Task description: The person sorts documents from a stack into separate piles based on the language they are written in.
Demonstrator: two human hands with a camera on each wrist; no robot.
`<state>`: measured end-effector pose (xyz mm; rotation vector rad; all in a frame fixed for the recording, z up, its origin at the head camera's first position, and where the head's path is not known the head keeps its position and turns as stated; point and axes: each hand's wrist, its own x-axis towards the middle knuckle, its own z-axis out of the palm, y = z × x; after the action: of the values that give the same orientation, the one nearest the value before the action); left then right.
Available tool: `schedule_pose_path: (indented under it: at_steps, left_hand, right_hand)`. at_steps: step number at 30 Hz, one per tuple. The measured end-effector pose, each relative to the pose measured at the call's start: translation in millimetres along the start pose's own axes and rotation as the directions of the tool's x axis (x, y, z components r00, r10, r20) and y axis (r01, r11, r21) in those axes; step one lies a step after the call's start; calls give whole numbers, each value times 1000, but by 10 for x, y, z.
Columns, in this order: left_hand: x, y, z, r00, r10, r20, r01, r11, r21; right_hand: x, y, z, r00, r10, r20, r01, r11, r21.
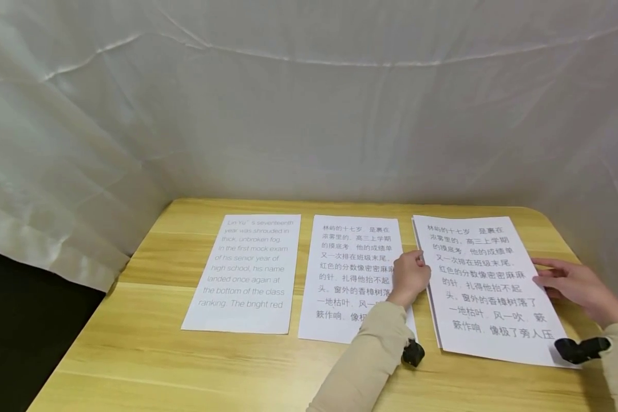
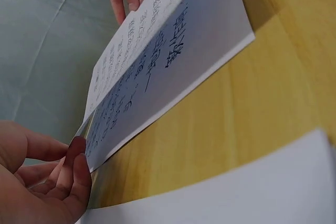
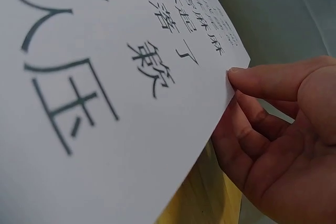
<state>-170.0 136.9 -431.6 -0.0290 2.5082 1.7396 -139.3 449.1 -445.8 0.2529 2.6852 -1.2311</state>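
A printed paper sheet (image 1: 476, 286) with large Chinese characters is held at the right of the table, raised off the sheet below. My left hand (image 1: 411, 276) pinches its left edge between thumb and fingers. On the opposite edge, my right hand (image 1: 579, 286) has the paper between thumb and fingertips, seen close up in the right wrist view. Beneath it lies another printed sheet (image 2: 205, 40), mostly covered by the raised one. Just left of these, a second Chinese-text sheet (image 1: 352, 274) lies flat, partly hidden by my left wrist and sleeve.
An English-text sheet (image 1: 244, 274) lies flat at the left of the wooden table (image 1: 226, 366). Pale cloth (image 1: 288, 114) hangs behind and beside the table. Black wrist cameras (image 1: 413, 353) sit at both cuffs.
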Motion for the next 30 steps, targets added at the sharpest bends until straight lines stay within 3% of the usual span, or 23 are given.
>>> schedule_pose_path:
  at_steps: [8,19,30]
  left_hand:
    - [-5,-29,21,1000,-6,10,6,1000,5]
    - [-10,-60,30,998,48,30,-49,998,37]
    - [-34,-25,-3,998,4,60,-8,998,65]
  right_hand:
    - [-36,-62,17,1000,-3,2,3,1000,-12]
    - [53,97,29,999,15,-52,-16,1000,-25]
    - [-1,31,33,996,33,-81,-35,999,-35]
